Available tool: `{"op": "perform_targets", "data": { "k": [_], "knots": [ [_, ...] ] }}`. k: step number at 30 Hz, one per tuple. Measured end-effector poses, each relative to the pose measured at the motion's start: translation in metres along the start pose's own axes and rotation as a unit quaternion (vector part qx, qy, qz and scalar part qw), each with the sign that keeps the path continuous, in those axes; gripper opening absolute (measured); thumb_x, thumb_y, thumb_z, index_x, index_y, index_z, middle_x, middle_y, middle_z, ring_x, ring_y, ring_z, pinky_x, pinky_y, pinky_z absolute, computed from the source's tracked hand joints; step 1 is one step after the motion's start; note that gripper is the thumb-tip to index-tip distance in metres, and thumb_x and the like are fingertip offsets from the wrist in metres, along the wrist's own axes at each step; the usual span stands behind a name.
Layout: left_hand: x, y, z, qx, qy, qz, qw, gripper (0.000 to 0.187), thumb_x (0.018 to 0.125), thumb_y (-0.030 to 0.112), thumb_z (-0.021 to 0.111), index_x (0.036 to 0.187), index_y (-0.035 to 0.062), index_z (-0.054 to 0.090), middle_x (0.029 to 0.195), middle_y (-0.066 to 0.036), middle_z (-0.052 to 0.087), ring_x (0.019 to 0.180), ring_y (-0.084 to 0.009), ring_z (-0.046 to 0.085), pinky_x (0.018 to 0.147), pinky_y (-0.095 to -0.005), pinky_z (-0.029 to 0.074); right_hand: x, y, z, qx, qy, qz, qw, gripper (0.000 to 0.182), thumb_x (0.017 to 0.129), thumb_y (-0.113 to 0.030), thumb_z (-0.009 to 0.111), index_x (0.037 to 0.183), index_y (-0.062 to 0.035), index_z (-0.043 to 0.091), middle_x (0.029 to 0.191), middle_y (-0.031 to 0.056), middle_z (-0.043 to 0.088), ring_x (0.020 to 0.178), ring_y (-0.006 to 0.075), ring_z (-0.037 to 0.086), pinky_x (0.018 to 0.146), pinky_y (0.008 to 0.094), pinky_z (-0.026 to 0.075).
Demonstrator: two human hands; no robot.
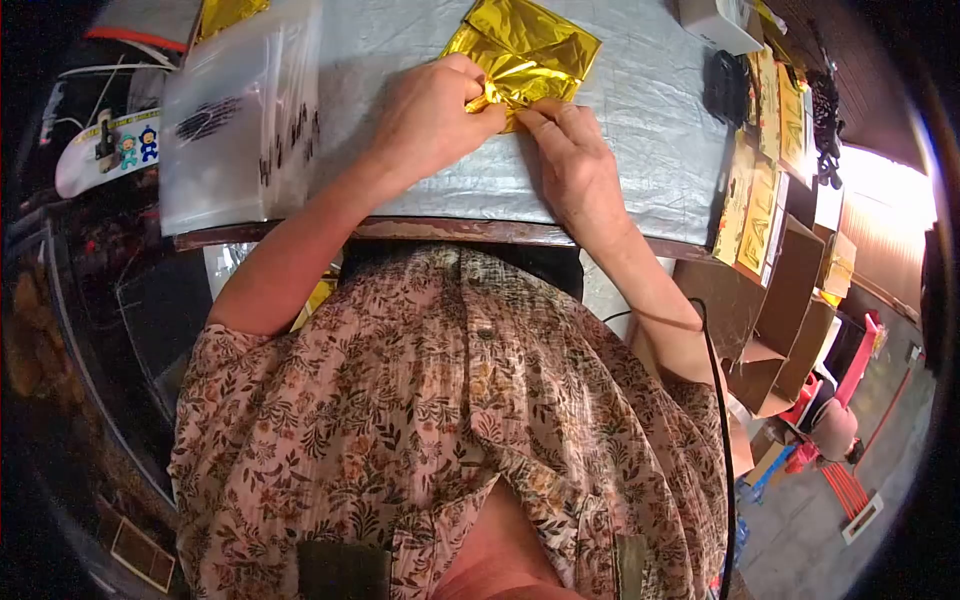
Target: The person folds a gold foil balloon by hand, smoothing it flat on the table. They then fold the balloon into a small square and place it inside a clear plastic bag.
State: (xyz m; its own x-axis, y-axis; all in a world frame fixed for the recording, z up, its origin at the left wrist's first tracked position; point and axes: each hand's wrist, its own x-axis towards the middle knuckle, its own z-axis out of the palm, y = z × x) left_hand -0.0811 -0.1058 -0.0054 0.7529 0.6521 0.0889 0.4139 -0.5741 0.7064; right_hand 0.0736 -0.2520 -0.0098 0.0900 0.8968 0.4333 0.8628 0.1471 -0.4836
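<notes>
A shiny gold foil packet (530,50) lies on the silver-grey table cover (640,130), its near edge crumpled and gathered. My left hand (440,115) has its fingers closed on the packet's near left edge. On the near right side of the same edge, my right hand (575,150) pinches the foil between thumb and fingers. Both hands rest low over the table, close together. Whatever the packet contains, if anything, is hidden.
Clear plastic bags (235,130) with black marks lie stacked at the table's left. More gold foil (228,15) shows behind them. Printed cards (755,215) and a black object (724,87) sit at the right edge. An open cardboard box (780,310) stands below right; another person (832,425) is beyond.
</notes>
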Motion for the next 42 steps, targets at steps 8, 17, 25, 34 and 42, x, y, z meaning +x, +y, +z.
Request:
{"op": "perform_targets", "data": {
  "k": [8, 17, 25, 34, 42],
  "knots": [
    [-0.008, 0.004, -0.012, -0.088, 0.112, 0.102, 0.985, 0.029, 0.084, 0.029, 0.079, 0.1, 0.0049, 0.078, 0.119, -0.009, 0.072, 0.11, -0.028, 0.067, 0.092, -0.0406, 0.053, 0.0, 0.002, -0.001, 0.013, -0.003, 0.024, 1.0, 0.036, 0.085, 0.012, 0.061, 0.119, 0.0016, 0.068, 0.118, 0.0176, 0.066, 0.104, 0.0382, 0.063, 0.091, 0.0423, 0.054],
    [0.006, -0.003, -0.031, 0.24, -0.022, 0.418, 0.876, 0.01, 0.083, 0.01, 0.07, 0.089, 0.0033, 0.074, 0.101, -0.006, 0.071, 0.111, -0.0199, 0.066, 0.1, -0.0354, 0.047, 0.002, 0.002, -0.007, 0.03, -0.011, 0.042, 0.999, 0.032, 0.086, 0.011, 0.061, 0.114, -0.0007, 0.071, 0.113, 0.0181, 0.068, 0.102, 0.0385, 0.065, 0.09, 0.0423, 0.055],
    [0.025, 0.012, -0.034, 0.113, -0.131, 0.251, 0.952, 0.018, 0.082, 0.017, 0.065, 0.085, 0.0007, 0.072, 0.076, -0.018, 0.068, 0.069, -0.0339, 0.068, 0.072, -0.048, 0.055, -0.005, 0.002, -0.009, 0.042, 0.02, 0.084, 0.995, 0.018, 0.09, 0.001, 0.071, 0.108, -0.0011, 0.072, 0.109, 0.0169, 0.069, 0.098, 0.0358, 0.068, 0.085, 0.0392, 0.055],
    [0.037, -0.007, -0.049, -0.155, -0.228, 0.102, 0.956, 0.04, 0.102, 0.034, 0.065, 0.125, 0.0009, 0.067, 0.113, -0.009, 0.072, 0.106, -0.016, 0.066, 0.095, -0.0316, 0.05, -0.006, 0.01, -0.012, 0.089, 0.011, 0.173, 0.981, 0.014, 0.094, -0.005, 0.073, 0.104, 0.0042, 0.072, 0.108, 0.0137, 0.068, 0.098, 0.0259, 0.067, 0.089, 0.0318, 0.052],
    [-0.013, -0.046, -0.047, -0.061, -0.077, 0.108, 0.989, 0.051, 0.086, 0.048, 0.082, 0.109, 0.0025, 0.074, 0.129, -0.008, 0.065, 0.112, -0.0216, 0.065, 0.099, -0.0348, 0.052, -0.004, 0.018, -0.015, 0.103, -0.015, 0.204, 0.973, 0.017, 0.095, -0.007, 0.074, 0.106, 0.0058, 0.074, 0.115, 0.0117, 0.066, 0.107, 0.0215, 0.062, 0.096, 0.0295, 0.048]
  ]
}}
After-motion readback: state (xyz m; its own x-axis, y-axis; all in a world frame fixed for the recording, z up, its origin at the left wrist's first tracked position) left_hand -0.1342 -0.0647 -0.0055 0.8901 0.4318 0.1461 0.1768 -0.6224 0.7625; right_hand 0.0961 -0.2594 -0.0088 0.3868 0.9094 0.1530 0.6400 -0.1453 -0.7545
